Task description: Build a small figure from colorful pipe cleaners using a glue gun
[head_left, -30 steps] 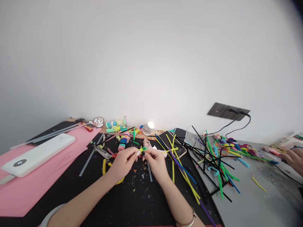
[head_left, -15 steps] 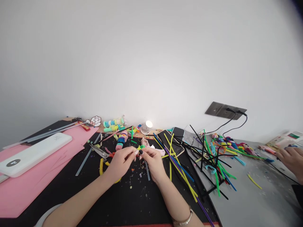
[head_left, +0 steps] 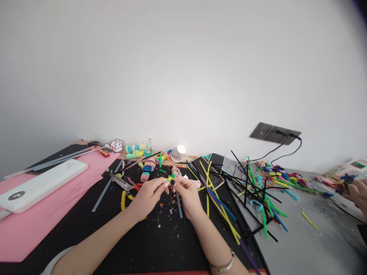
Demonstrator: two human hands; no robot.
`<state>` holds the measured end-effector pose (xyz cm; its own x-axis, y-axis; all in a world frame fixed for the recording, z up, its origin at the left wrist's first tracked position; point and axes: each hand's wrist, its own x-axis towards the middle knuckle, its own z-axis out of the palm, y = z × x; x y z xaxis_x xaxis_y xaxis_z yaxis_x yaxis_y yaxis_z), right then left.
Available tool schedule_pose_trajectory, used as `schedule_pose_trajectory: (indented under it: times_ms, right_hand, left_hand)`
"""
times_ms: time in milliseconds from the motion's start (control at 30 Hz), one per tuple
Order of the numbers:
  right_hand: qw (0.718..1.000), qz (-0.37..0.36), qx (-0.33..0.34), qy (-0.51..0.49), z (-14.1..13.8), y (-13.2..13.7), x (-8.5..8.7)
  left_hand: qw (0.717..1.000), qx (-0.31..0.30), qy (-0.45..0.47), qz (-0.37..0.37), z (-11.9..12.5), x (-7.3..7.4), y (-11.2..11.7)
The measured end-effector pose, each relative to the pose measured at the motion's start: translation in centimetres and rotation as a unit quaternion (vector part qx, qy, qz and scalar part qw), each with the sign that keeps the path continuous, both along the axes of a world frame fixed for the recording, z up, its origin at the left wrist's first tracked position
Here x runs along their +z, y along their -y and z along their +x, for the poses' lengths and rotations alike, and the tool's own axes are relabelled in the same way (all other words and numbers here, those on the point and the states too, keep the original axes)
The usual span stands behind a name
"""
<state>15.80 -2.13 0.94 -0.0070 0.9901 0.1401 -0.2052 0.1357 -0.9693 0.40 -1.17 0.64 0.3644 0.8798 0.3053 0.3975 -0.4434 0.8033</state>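
Note:
My left hand (head_left: 146,196) and my right hand (head_left: 186,194) meet over the black mat (head_left: 160,244), fingertips pinched together on a short yellow-green pipe cleaner piece (head_left: 172,177). Both hands are closed on it. A bracelet sits on my right wrist (head_left: 225,265). Scissors (head_left: 124,183) lie just left of my left hand. A loose bundle of long pipe cleaners (head_left: 220,198) lies to the right of my right hand.
A white power bank (head_left: 40,186) rests on pink paper (head_left: 43,217) at the left. Two phones (head_left: 210,168) lie behind the hands. Another person's hand (head_left: 358,194) works at the right edge, over a grey sheet (head_left: 309,244). Coiled fuzzy pieces (head_left: 139,149) line the wall.
My hands stay pinched together and have hardly moved. The green piece now sticks up a little higher between the fingertips. The other person's hand shifted slightly at the right edge.

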Motion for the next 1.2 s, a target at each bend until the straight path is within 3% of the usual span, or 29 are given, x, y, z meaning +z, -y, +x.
schedule_pose_trajectory:
  times_ms: [167, 367, 567, 733, 1200]
  right_hand:
    - [0.999, -0.024, -0.020, -0.032, 0.9, -0.4, -0.3]
    - [1.000, 0.003, -0.026, 0.007, 1.0, -0.4, -0.3]
    - [0.994, 0.038, -0.020, 0.099, 0.7, -0.2, -0.4]
    - [0.989, 0.056, -0.021, 0.132, 0.5, -0.1, -0.2]
    - [0.986, 0.068, -0.026, 0.150, 0.7, -0.1, -0.4]
  left_hand:
    - [1.000, -0.005, -0.003, 0.007, -0.2, 0.4, 0.0]
    - [0.997, 0.072, 0.026, 0.000, -0.5, 0.4, -0.2]
    - [0.997, 0.019, 0.080, -0.013, -0.2, -0.2, -0.3]
    - [0.995, 0.026, 0.092, -0.012, 0.1, -0.6, -0.3]
    - [0.977, 0.026, 0.151, -0.148, 0.0, -0.5, -0.9]
